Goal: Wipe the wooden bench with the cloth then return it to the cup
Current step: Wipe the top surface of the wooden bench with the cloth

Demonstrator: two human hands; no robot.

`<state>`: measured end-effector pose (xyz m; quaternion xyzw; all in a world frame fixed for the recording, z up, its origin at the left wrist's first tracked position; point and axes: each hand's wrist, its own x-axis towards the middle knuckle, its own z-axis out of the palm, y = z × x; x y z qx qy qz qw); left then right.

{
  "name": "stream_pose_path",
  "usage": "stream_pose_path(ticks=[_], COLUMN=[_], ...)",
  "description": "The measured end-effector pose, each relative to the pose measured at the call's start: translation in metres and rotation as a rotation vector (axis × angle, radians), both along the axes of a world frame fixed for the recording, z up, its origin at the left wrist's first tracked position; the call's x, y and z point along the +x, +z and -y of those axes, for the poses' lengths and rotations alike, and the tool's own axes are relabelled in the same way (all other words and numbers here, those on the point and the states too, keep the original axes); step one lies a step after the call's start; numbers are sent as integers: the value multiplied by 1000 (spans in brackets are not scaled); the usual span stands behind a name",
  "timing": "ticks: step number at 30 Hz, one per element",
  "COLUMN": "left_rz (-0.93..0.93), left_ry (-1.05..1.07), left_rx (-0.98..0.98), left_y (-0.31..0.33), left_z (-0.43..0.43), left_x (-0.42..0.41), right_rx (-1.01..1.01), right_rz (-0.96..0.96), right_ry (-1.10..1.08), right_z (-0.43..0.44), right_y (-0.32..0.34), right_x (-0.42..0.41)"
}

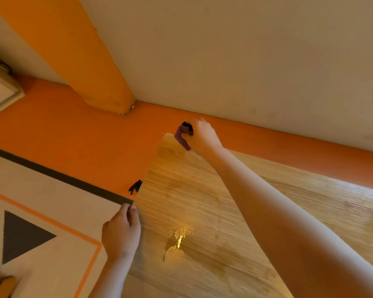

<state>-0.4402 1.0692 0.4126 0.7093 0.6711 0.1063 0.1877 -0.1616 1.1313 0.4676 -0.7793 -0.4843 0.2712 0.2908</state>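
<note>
The wooden bench (202,201) fills the lower right, its light grain shining with a wet glare patch near the middle. My right hand (202,136) reaches to the bench's far left corner and grips a purple cloth (181,138), which lies against the wood there. My left hand (122,231) holds the bench's near left edge, fingers curled over it. No cup is in view.
An orange floor band (73,136) runs behind and left of the bench, below a pale wall (246,50) with an orange pillar (73,50). A pale floor panel with a dark triangle (24,235) lies to the left. A small black object (135,187) sticks out at the bench's left edge.
</note>
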Motion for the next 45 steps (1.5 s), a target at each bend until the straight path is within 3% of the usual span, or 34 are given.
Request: stream_pose_path(ticks=[5, 11, 15, 22, 28, 33, 35, 40, 43, 45], left_rz=[181, 181, 215, 205, 215, 219, 204, 209, 227, 225], left_ry=[29, 8, -4, -27, -44, -46, -53, -68, -77, -82], left_rx=[-62, -58, -53, -25, -50, -33, -26, -30, -25, -23], left_y=[-4, -8, -7, -9, -11, -13, -13, -14, -14, -14], left_z=[0, -1, -1, -2, -2, -3, -3, -2, -2, -2], left_x=[0, -2, 0, -2, -6, -4, -5, -6, -7, -6], right_rx=[-92, -17, 30, 84, 62, 97, 123, 161, 160, 173], right_rz=[127, 81, 89, 152, 97, 96, 88, 8, 77, 37], right_ry=[87, 273, 94, 2, 376, 18, -6, 306, 532, 526], right_z=[-26, -26, -35, -52, -39, -47, -45, -22, 1, 3], right_y=[-18, -31, -32, -42, -48, -55, -60, -59, -56, -51], right_x=[-19, -57, -22, -18, -41, 10, 8, -38, -68, -55])
